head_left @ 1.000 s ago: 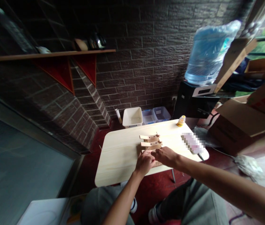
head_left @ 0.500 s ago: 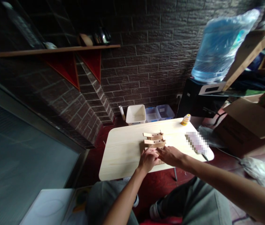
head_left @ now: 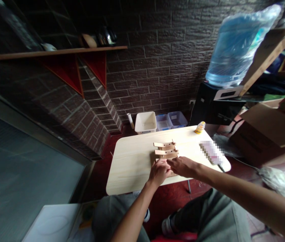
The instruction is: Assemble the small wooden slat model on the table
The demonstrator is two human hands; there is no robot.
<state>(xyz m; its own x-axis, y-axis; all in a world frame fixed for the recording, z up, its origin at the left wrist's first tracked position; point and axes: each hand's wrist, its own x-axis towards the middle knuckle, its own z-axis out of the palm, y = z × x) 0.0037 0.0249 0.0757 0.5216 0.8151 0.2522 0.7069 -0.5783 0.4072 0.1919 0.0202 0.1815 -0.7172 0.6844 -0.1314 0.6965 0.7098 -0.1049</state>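
A light-brown wooden assembly (head_left: 166, 153) stands on the pale table, with angled slats that have dark holes and small upright pegs at the right ends. My left hand (head_left: 159, 170) is curled over the near end of this assembly, gripping it from the left. My right hand (head_left: 181, 166) presses in from the right with bent, closed fingers that meet the left fingertips. Whatever lies between the right fingers is hidden. Both hands cover most of the nearest slat.
The table (head_left: 129, 161) carries a small yellow-and-clear bottle (head_left: 200, 127) and a blurred-out flat item (head_left: 211, 152) on its right side. Behind it stand a white bin (head_left: 145, 122) and clear bins (head_left: 177, 119). A water dispenser (head_left: 214, 104) and cardboard boxes (head_left: 271, 126) flank the right.
The right hand has shifted very slightly left toward the left hand. My left hand and the wooden assembly stay in place; the camera view has tilted a little.
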